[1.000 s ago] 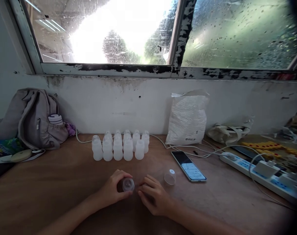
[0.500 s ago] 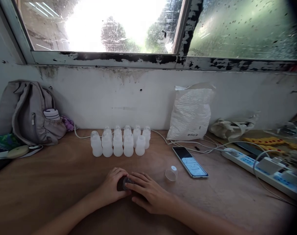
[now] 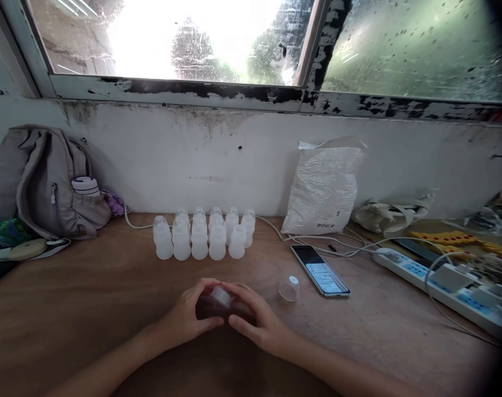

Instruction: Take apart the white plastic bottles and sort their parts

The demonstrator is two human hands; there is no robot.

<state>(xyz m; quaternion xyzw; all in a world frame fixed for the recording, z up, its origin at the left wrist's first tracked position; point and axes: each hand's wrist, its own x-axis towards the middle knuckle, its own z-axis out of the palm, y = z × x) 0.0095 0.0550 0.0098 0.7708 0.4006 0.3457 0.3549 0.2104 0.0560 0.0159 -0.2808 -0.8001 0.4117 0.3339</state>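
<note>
Near the table's front, my left hand and my right hand curve toward each other, with their fingertips meeting around a small translucent round piece. Its far side is hidden by my fingers, so its exact kind cannot be made out. Both thumbs stay apart from each other on the near side. Beyond my hands, several frosted white bottles with clear domed caps stand upright in rows. One bottle at the front right has no cap. A clear domed cap lies on its side to the right of my right hand.
A lit phone lies right of the loose cap. Farther right are a power strip and trailing white cables. A white plastic bag leans against the wall. At the left sits a grey backpack.
The small piece is now tilted and lifted between both sets of fingertips. My right hand has turned from lying over it to curving around it. The view has tilted slightly downward.
</note>
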